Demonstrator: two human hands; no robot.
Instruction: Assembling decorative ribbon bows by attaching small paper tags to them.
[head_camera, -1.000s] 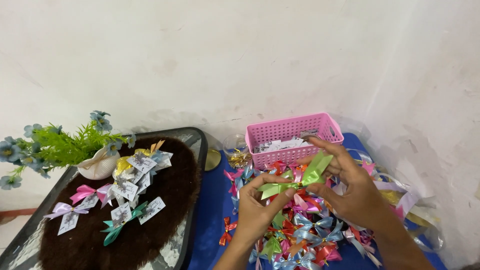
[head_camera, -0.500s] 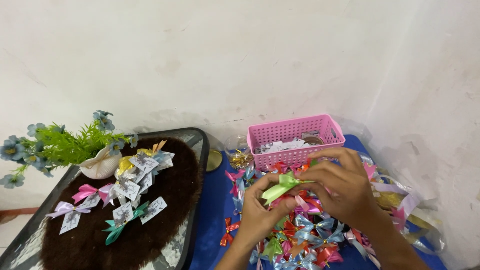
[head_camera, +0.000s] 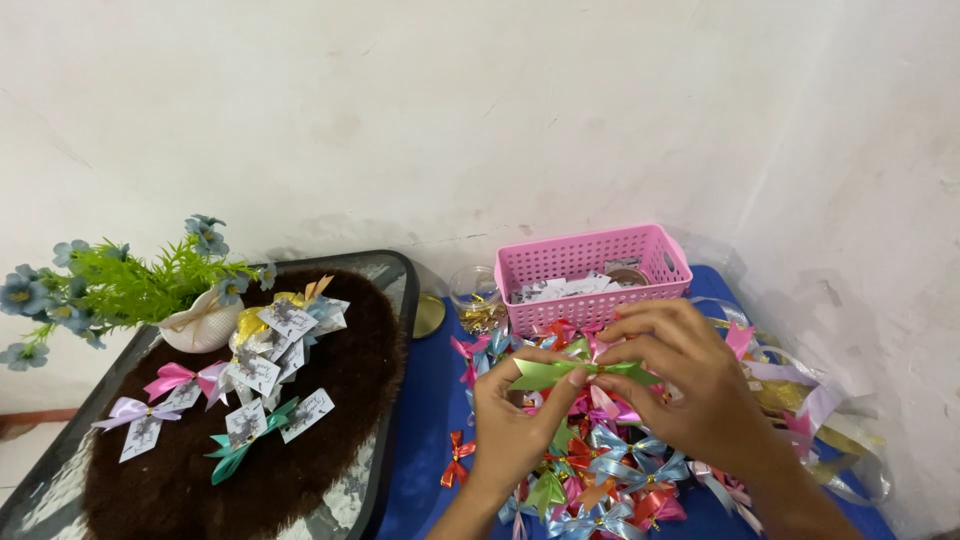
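Both hands meet on a light green ribbon bow (head_camera: 560, 373) held above the table: the left hand (head_camera: 515, 432) has its grip pinched on the bow's left half, thumb on top, and the right hand (head_camera: 690, 385) pinches the middle, where a small gold tie shows. The bow lies nearly level, its long axis running left to right, the left tail pointing toward the tray and the right tail hidden under the fingers. Below the hands a heap of ribbon bows (head_camera: 600, 480) in red, pink, blue and green covers a blue cloth (head_camera: 425, 430) on the table. Behind it stand a pink slotted basket (head_camera: 590, 270) holding white paper tags and a small clear jar (head_camera: 475, 295). To the left, a dark glass tray (head_camera: 395, 330) carries a brown furry mat (head_camera: 330, 400), finished bows with white tags (head_camera: 250, 375), and a white pot of blue artificial flowers (head_camera: 195, 320). A plain whitish wall (head_camera: 480, 120) closes the back and right side.
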